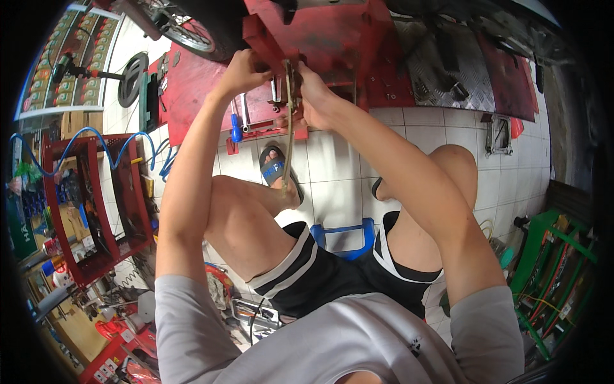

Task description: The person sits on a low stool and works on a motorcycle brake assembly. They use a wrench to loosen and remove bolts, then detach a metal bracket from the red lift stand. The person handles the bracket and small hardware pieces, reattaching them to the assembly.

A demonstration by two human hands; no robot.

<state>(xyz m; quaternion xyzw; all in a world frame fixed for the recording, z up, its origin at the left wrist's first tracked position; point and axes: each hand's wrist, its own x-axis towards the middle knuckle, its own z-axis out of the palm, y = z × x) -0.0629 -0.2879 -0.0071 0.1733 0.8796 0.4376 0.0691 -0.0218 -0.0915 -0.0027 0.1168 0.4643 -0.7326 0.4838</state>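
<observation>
My left hand (246, 73) is curled at the top left of a red upright metal bracket (259, 38) on a red work platform (387, 83); what its fingers grip is hidden. My right hand (314, 93) is closed at the bracket's right, with its fingertips out of sight. Between the hands a long, thin brass-coloured piece (288, 141) hangs from the bracket past the platform's front edge; whether either hand grips it I cannot tell. A blue-handled screwdriver (236, 128) and a wrench (245, 118) lie beside my left wrist.
A motorbike wheel (195, 38) stands above left. A red tool cart (61, 205) with a coiled blue hose (89, 134) is at left, a green rack (550, 269) at right. A blue stool (342, 237) is under me, on the tiled floor (332, 166).
</observation>
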